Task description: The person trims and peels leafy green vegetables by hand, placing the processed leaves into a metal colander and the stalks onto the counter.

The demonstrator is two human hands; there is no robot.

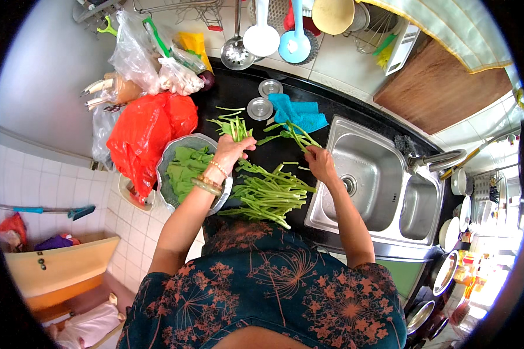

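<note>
We see left hand (234, 150) gripping green stems (233, 127), right hand (320, 163) pinching thin stalks (300, 137). Leaves (186, 167) already in bowl (161, 174); big stem pile (273, 191) on counter (230, 93) probably left, though we can't tell whether it's trimmed.

Black countertop (230, 88) with piled green stalks (273, 191) and bright blue cloth (301, 116).
</note>
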